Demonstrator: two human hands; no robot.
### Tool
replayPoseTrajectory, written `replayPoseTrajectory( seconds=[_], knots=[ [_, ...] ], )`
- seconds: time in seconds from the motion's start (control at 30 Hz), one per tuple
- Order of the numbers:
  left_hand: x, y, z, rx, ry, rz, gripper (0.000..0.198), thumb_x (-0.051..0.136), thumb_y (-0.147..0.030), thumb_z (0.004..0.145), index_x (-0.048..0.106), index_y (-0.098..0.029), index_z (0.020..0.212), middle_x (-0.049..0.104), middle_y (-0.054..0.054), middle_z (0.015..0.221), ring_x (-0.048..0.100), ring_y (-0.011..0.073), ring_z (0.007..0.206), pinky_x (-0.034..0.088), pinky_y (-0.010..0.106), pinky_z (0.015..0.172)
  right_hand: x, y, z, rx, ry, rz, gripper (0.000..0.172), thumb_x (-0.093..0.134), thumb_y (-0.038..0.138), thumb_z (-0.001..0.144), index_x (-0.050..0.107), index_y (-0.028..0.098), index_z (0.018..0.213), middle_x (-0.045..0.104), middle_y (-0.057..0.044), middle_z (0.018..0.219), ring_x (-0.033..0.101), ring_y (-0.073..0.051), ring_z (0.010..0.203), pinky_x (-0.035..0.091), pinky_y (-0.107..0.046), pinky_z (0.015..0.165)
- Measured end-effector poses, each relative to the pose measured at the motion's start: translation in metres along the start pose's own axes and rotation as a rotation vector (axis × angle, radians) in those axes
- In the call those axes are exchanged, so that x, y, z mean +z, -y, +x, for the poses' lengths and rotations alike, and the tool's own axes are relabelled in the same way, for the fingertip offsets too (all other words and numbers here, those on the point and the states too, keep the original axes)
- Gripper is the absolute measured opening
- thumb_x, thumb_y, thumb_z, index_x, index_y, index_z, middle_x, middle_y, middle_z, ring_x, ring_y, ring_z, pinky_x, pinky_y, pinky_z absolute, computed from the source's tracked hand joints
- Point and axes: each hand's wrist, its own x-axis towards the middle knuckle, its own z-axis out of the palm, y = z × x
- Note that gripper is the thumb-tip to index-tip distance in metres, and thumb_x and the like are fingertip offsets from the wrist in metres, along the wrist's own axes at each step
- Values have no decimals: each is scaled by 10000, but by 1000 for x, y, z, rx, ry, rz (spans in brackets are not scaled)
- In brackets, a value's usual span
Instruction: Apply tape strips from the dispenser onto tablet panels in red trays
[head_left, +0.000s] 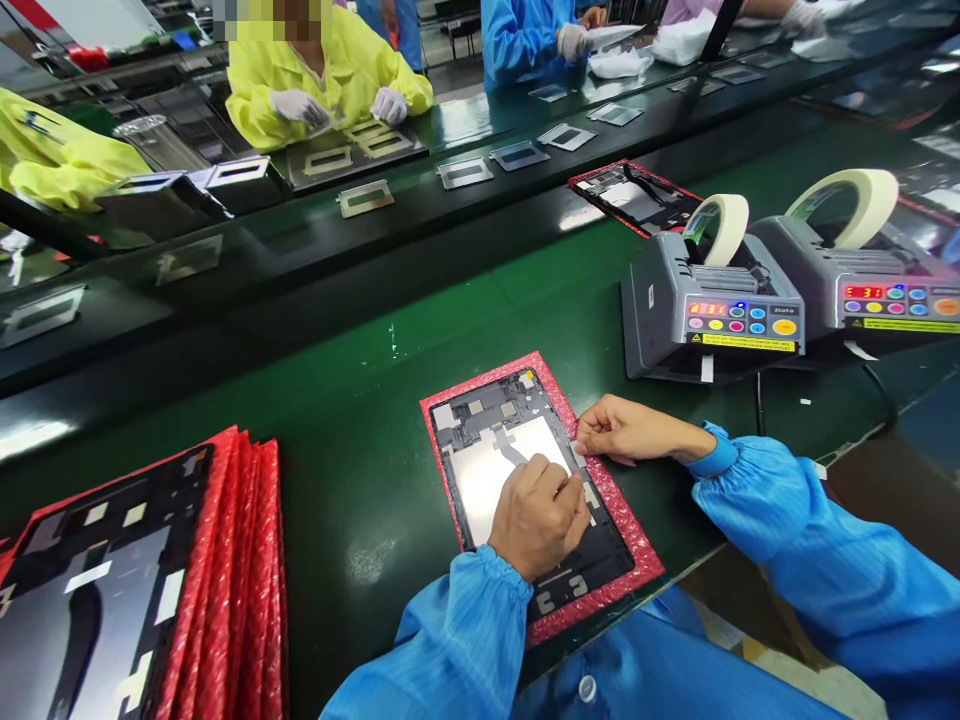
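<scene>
In front of me an opened tablet (495, 480) lies with its inside up, showing a silvery battery-like plate and dark frame. It rests on a red bubble-wrap sheet (637, 545). My left hand (541, 515) is closed above the middle of the tablet, fingers curled down; whatever its fingertips hold is hidden. At the tablet's right edge my right hand (626, 430) pinches with thumb and forefinger. Small pale pieces show close to those fingertips, but I cannot make out what is between them.
Two tape dispensers (720, 310) stand to the right, white tape sticking out. At left is a stack of tablets (112, 600) on red sheets. Another tablet (637, 195) lies further back. Metal frames (465, 172) line the belt; gloved co-workers (322, 90) sit beyond.
</scene>
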Motion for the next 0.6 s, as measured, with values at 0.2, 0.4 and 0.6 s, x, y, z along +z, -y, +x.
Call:
replayPoseTrajectory(
  seconds=[0.2,0.4,0.6],
  knots=[
    [1,0,0,-4,4,-3,134,490,-200,840,620,-168,838,498,31,700,443,157,722,349,316,607,1,1,0,-7,1,-13,253,559,334,771,495,147,613,387,72,384,313,-42,324,188,-167,342],
    [1,0,1,2,-10,-6,132,500,-196,833,627,-164,852,500,32,700,442,156,718,345,313,600,0,1,-1,-19,3,-11,255,566,347,765,503,144,625,391,71,395,322,-43,333,197,-169,349],
    [0,0,1,-5,3,-23,155,486,-192,835,637,-161,822,500,33,687,435,157,710,346,313,602,-1,0,-1,-6,-2,-14,266,575,367,758,514,141,632,395,69,397,316,-46,339,193,-175,349]
  ],
)
